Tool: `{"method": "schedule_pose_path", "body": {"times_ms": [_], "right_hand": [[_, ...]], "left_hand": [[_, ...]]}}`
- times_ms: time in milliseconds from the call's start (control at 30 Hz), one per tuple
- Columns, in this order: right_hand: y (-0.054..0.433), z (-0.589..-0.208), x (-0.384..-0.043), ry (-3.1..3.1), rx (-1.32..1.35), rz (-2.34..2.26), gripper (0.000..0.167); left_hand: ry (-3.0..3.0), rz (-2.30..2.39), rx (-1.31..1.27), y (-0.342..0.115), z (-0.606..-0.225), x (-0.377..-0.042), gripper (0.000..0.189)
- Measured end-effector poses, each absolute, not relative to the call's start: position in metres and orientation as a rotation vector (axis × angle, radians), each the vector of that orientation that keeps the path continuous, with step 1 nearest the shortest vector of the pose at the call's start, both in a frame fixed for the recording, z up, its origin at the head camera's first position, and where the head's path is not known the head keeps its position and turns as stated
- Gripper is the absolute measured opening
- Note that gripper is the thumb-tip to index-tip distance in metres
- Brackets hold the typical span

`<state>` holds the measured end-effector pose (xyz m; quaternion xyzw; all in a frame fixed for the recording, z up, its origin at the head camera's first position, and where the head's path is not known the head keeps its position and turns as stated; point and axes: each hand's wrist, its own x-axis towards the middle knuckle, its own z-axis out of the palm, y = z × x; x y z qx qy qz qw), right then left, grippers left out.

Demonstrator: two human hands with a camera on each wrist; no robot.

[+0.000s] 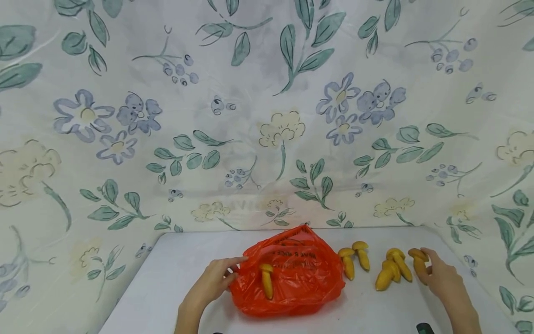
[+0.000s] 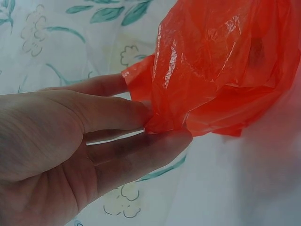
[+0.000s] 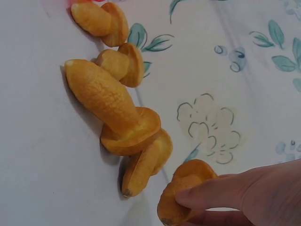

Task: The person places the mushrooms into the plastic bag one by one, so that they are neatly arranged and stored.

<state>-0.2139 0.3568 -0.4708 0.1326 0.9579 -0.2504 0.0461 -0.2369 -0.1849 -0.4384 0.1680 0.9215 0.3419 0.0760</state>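
A red plastic bag [image 1: 292,290] lies on the white table with its mouth spread toward me. My left hand [image 1: 214,280] pinches the bag's left edge between thumb and fingers; the left wrist view shows the gathered red film [image 2: 164,120] there. One yellow mushroom [image 1: 267,283] lies in the bag's opening. At the right of the table my right hand [image 1: 446,278] grips another mushroom [image 1: 418,266] by its stem. In the right wrist view, the thumb presses on that mushroom [image 3: 200,169], beside a group of others.
Between bag and right hand, several mushrooms [image 1: 385,276] lie in two groups, one pair [image 1: 361,257] close by the bag's right edge. A dark object [image 1: 424,328] shows at the bottom edge. Flowered cloth [image 1: 267,93] hangs behind the table [image 1: 167,260].
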Motion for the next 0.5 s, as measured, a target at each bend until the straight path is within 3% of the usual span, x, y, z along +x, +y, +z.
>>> {"method": "schedule_pose_path", "body": {"times_ms": [500], "right_hand": [[0.3517, -0.4625, -0.2132, 2.928, 0.355, -0.795, 0.070]], "left_hand": [[2.765, 1.055, 0.502, -0.1858, -0.4358, -0.2349, 0.043]]}}
